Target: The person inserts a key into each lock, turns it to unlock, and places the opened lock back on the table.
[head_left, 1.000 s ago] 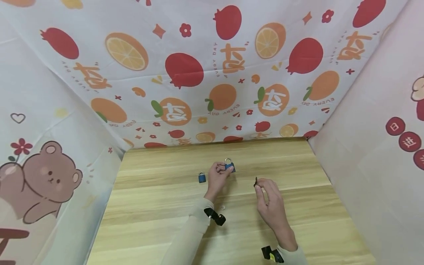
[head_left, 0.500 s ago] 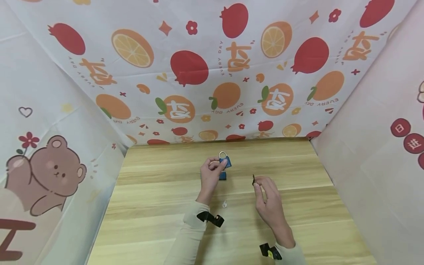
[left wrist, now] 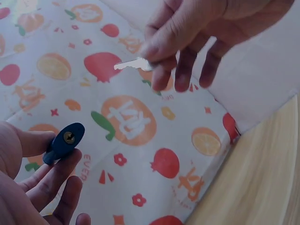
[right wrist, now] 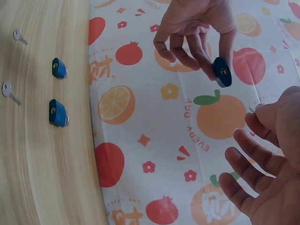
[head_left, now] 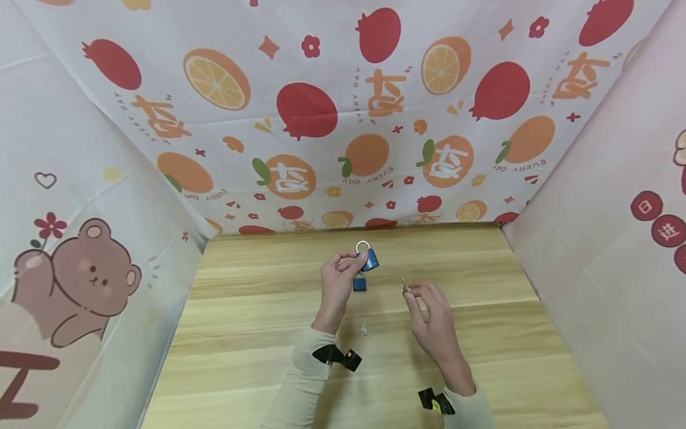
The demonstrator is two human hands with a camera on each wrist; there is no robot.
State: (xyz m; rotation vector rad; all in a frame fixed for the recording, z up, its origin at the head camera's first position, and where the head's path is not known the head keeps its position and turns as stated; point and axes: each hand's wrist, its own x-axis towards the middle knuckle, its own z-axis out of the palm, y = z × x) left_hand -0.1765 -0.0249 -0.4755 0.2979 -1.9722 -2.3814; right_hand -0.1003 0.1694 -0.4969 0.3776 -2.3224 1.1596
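Blue padlock (head_left: 372, 261): was held above the wooden table (head_left: 241, 333), shackle away from the person, keyhole in plain sight.
Left hand (head_left: 334, 286): gripped that padlock between thumb and fingers.
Right hand (head_left: 434, 319): pinched a silver key (left wrist: 132, 64), toothed blade showing beyond the fingers.
Gap: key and held padlock were apart.
Tabletop: second padlock (right wrist: 59, 68) lay beside third padlock (right wrist: 57, 113); nearby lay one loose key (right wrist: 17, 34) and another loose key (right wrist: 6, 88).
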